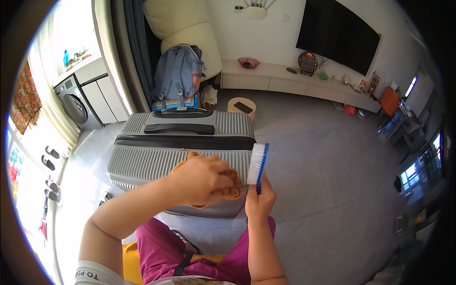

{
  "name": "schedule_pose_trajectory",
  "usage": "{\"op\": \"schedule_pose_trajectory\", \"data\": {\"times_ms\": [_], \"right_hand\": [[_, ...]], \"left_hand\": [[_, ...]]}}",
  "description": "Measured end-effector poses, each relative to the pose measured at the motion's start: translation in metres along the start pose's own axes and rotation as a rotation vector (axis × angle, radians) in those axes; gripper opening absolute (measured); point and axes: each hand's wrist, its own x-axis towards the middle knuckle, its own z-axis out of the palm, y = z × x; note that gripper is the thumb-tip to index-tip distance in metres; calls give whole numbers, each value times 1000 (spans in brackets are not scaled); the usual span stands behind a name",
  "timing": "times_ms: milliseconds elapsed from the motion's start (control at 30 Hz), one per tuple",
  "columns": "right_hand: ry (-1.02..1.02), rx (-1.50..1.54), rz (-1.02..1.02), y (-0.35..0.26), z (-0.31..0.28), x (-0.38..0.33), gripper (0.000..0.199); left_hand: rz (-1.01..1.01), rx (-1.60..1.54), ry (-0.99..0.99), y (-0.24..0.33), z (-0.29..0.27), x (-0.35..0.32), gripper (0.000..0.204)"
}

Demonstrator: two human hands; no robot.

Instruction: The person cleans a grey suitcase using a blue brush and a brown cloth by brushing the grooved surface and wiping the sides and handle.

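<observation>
A grey ribbed suitcase [142, 161] lies on its side in front of my knees, with a black handle [178, 128] and a black band along it. My left hand [202, 178] is closed on a crumpled orange-brown cloth [232, 187] and presses it against the suitcase's near ribbed face. Beside the suitcase's right edge, my right hand [260, 199] grips a scrubbing brush [257, 164] with a blue back and white bristles. The brush stands upright with its bristles facing left, toward the suitcase.
Behind the suitcase, a blue-grey backpack [178, 71] leans on a cream seat [183, 21]. A small round stool [237, 108] bears a dark phone [243, 107]. A low cabinet [285, 84] runs along the wall. Slippers [52, 185] lie at left near a washing machine [76, 107].
</observation>
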Motion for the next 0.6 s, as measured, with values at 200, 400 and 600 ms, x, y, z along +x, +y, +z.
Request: {"op": "schedule_pose_trajectory", "data": {"times_ms": [200,400,600], "right_hand": [[-16,2,36,-1,10,1,44],[1,35,54,5,6,6,42],[-122,103,111,-1,1,8,39]], "left_hand": [[-209,113,345,-59,18,17,29],[99,-60,16,-8,2,10,25],[-270,-35,348,-52,-8,-7,29]]}}
